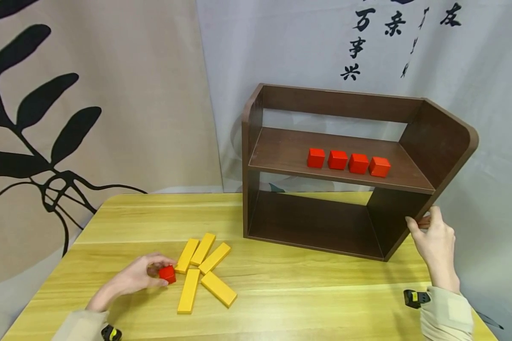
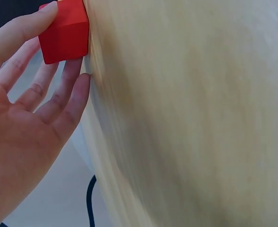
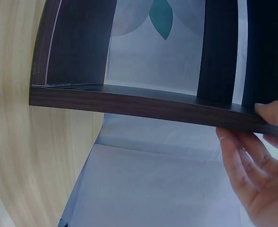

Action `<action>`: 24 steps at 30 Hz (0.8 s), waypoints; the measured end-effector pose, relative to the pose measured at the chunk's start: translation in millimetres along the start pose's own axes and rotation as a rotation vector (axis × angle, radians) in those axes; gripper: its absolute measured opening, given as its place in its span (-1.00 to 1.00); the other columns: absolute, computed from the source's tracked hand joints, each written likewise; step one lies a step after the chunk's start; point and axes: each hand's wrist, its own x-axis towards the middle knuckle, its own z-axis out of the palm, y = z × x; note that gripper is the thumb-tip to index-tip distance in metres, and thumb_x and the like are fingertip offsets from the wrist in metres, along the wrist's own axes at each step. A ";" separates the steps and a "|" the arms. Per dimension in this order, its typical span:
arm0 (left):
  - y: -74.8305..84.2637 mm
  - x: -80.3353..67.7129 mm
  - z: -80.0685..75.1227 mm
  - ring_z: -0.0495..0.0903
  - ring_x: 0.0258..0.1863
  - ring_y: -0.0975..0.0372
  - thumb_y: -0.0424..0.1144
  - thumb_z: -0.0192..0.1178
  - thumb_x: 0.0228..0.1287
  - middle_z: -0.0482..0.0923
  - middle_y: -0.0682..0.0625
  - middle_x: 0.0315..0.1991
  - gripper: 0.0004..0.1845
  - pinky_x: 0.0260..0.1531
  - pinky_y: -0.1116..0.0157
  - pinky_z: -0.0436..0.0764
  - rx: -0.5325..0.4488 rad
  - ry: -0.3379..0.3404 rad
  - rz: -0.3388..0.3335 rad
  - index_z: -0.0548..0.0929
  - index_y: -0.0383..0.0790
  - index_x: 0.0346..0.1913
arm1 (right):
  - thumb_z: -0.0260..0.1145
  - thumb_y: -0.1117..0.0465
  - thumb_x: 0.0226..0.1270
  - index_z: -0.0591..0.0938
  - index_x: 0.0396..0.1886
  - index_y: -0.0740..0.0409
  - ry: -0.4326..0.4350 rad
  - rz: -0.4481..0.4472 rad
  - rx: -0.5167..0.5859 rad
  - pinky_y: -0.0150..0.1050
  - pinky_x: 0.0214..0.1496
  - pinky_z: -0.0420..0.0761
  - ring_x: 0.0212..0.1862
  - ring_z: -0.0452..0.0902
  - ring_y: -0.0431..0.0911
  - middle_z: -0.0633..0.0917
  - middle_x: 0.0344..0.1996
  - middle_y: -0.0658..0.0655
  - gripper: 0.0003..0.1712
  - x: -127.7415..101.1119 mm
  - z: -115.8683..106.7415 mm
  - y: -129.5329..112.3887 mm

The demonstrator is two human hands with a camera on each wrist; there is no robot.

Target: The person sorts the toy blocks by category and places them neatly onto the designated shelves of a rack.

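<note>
At the left of the table, my left hand (image 1: 138, 276) pinches a red cube (image 1: 167, 274) between thumb and fingers; the left wrist view shows the same red cube (image 2: 65, 32) at the fingertips. Just right of it lie several yellow blocks (image 1: 189, 291), flat and fanned out. My right hand (image 1: 435, 241) grips the right side panel of a dark brown two-tier shelf (image 1: 337, 183), thumb on one face and fingers on the other, as the right wrist view of the hand (image 3: 259, 165) also shows. Several red cubes (image 1: 359, 164) stand in a row on the shelf's upper board.
The wooden table (image 1: 307, 293) ends at a left edge near my left forearm. Behind it hangs a cloth backdrop (image 1: 153, 94) with a leaf print and dark characters. A black wristband device (image 1: 416, 299) sits on my right wrist.
</note>
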 end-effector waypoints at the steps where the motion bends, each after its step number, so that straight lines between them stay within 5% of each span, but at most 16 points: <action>1: -0.1 0.1 -0.1 0.56 -0.17 0.47 -0.25 0.41 0.01 0.58 -0.22 -0.08 -0.45 -0.16 0.46 0.62 0.006 0.001 -0.002 0.54 -0.44 0.08 | 0.26 0.23 0.22 0.40 -0.18 0.35 -0.001 0.002 0.001 0.26 -0.30 0.37 -0.26 0.53 0.46 0.66 -0.33 0.50 -0.69 -0.1 -0.1 -0.1; 10: 3.8 0.1 -1.3 0.60 -0.15 0.34 -0.27 0.40 0.01 0.59 -0.27 -0.06 -0.47 -0.14 0.40 0.64 0.061 0.007 0.017 0.55 -0.42 0.07 | 0.25 0.23 0.24 0.40 -0.17 0.35 -0.016 0.015 0.000 0.25 -0.29 0.38 -0.26 0.53 0.45 0.66 -0.32 0.50 -0.69 -1.2 -0.8 -0.6; 24: 14.6 3.1 -10.2 0.52 -0.18 0.45 -0.20 0.39 0.04 0.62 -0.19 -0.09 -0.49 -0.18 0.31 0.66 0.125 0.032 0.041 0.57 -0.38 0.05 | 0.28 0.24 0.21 0.40 -0.22 0.37 0.014 -0.023 -0.006 0.25 -0.32 0.40 -0.31 0.56 0.42 0.66 -0.36 0.50 -0.69 -0.2 0.6 -0.5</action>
